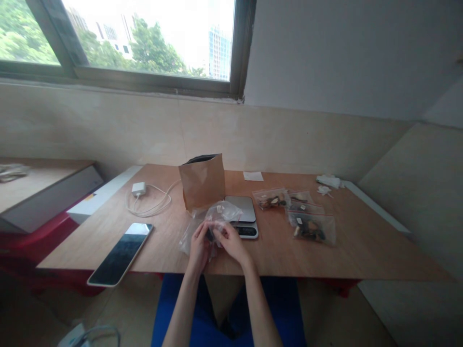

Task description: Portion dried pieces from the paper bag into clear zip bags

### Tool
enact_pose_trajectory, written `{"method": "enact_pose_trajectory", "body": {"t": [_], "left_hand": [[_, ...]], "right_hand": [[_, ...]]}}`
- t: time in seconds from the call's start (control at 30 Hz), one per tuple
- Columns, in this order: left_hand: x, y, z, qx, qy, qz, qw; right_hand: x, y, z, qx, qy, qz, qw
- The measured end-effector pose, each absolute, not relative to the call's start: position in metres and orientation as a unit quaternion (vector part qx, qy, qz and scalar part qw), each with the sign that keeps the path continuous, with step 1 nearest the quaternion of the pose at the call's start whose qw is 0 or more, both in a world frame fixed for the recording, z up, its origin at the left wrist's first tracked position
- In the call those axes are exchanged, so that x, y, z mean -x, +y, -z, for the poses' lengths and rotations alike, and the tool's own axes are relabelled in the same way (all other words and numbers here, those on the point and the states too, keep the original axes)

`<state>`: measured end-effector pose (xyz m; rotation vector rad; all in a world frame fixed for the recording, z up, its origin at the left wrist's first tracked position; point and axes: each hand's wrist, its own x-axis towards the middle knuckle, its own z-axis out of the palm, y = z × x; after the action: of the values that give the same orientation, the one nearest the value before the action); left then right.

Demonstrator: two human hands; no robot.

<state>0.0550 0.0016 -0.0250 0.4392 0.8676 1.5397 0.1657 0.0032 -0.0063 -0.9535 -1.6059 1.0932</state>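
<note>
Both my hands meet at the front middle of the table on a clear plastic bag [226, 211]. My left hand [199, 245] pinches it from the left, and my right hand [229, 241] grips it from the right with bent fingers. Something dark shows between the fingers, too small to name. More clear plastic [188, 236] lies crumpled beside my left hand. Just behind the bag stands an open brown paper bag [203, 183], upright. A kitchen scale [246, 210] with a silver plate sits to its right, partly covered by the plastic and my right hand.
Several zip bags with dark and brown pieces [314, 227] lie on the right. A tablet-like phone [121, 253] overhangs the front left edge. A white charger [138, 188] with a coiled cable, a white paper slip [253, 176] and crumpled white tissue [330, 181] lie farther back.
</note>
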Motion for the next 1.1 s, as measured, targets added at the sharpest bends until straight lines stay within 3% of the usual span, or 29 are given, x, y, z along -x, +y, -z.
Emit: {"method": "enact_pose_trajectory", "body": {"t": [0.73, 1.1], "left_hand": [[-0.055, -0.002, 0.017, -0.228, 0.340, -0.665, 0.625], [-0.055, -0.001, 0.016, -0.213, 0.347, -0.672, 0.619]], "right_hand": [[-0.160, 0.001, 0.008, 0.396, -0.601, -0.515, 0.465], [-0.159, 0.001, 0.006, 0.417, -0.607, -0.470, 0.487]]}}
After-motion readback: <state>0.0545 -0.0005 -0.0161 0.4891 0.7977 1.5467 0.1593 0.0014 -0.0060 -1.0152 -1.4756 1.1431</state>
